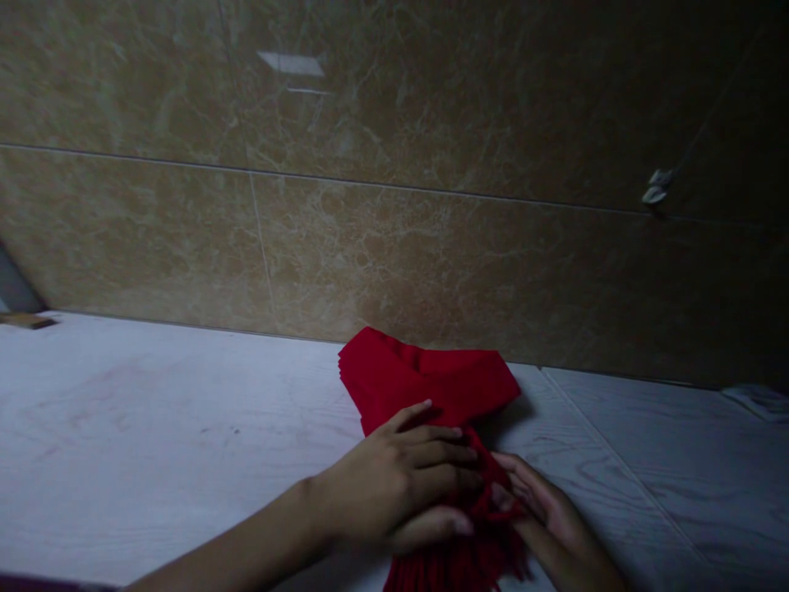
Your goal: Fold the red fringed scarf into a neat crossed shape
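A red fringed scarf (425, 382) lies folded on the white wood-grain surface, its upper part close to the tiled wall. Strands of fringe hang toward the bottom of the view. Across the scarf's middle my left hand (400, 481) rests palm down, fingers stretched out over the cloth. My right hand (548, 518) is at the scarf's right edge, with the thumb on top of the red cloth and the fingers partly beneath it. Some of the scarf is hidden under my left hand.
Brown marbled tiles (382, 247) form the wall behind the white surface (154, 427). A small white fitting (657, 187) with a thin cord is on the wall at right. A pale flat item (758, 403) lies at the far right, and a brown piece (28, 321) at the far left.
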Action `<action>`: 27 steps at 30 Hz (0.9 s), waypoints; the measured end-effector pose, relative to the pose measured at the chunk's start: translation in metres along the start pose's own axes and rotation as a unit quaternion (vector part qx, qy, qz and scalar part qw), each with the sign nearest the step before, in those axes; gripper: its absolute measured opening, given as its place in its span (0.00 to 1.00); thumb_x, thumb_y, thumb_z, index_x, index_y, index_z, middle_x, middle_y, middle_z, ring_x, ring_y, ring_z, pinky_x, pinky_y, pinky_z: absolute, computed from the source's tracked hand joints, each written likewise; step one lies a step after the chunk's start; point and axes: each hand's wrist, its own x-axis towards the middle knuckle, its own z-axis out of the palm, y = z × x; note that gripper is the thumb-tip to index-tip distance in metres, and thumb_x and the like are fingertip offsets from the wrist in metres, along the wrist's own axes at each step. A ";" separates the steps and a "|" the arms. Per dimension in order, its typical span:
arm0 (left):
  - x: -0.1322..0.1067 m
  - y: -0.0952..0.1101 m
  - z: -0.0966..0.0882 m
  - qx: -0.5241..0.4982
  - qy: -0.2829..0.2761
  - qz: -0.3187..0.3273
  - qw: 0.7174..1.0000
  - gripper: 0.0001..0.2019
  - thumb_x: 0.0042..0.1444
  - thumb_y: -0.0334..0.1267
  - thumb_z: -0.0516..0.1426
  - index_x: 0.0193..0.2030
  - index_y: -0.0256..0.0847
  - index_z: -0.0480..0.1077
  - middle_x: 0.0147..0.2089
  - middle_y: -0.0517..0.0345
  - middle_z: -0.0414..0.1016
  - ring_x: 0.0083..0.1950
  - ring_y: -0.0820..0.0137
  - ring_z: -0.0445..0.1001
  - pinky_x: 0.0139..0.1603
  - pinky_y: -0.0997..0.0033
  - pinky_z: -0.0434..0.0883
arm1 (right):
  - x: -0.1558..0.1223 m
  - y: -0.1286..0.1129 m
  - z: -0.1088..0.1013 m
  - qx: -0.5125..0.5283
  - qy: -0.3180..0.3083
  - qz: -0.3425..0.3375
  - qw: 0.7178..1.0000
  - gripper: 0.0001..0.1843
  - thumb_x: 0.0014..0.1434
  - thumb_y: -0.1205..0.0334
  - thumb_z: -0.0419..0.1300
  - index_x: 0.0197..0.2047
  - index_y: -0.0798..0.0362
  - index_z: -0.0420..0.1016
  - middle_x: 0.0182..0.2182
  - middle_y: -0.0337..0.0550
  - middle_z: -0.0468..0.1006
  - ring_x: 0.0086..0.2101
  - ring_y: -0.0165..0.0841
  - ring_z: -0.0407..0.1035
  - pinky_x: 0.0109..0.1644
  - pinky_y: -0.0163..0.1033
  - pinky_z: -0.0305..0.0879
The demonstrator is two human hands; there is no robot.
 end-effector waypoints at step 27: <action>-0.052 -0.178 0.006 -0.261 0.346 -0.420 0.798 0.36 0.51 0.64 0.60 0.57 0.38 0.76 0.57 0.47 0.78 0.60 0.51 0.73 0.63 0.56 0.67 | 0.164 0.008 -0.061 -0.152 0.202 -0.192 0.948 0.29 0.59 0.37 0.56 0.53 0.48 0.78 0.55 0.49 0.78 0.59 0.45 0.68 0.67 0.54 0.58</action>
